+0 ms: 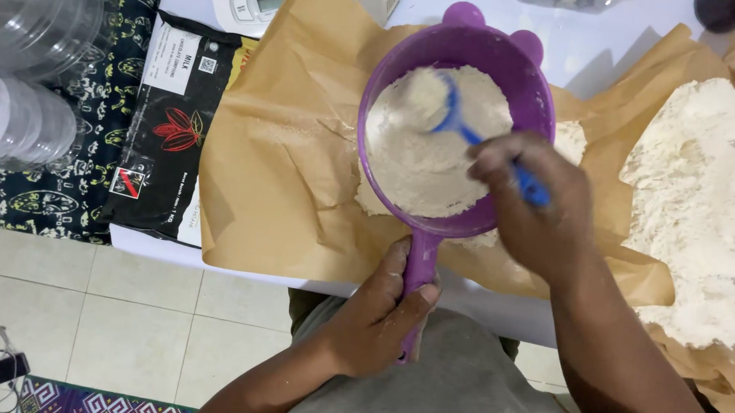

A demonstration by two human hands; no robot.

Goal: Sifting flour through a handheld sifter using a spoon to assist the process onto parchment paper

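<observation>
Left hand (376,313) clenched around handle of purple sieve (458,51), held above brown paper (279,163) at table edge. Right hand (530,204) gripped blue spoon (460,124), slightly blurred, bowl of spoon buried in flour (434,160) inside sieve. Small flour heap under sieve on paper. Large flour pile (701,202) on paper at right, apart from sieve. Black chocolate bag (162,142) lay left of paper. Clear plastic containers (26,72) stacked far left. White scale (248,3) at top.
</observation>
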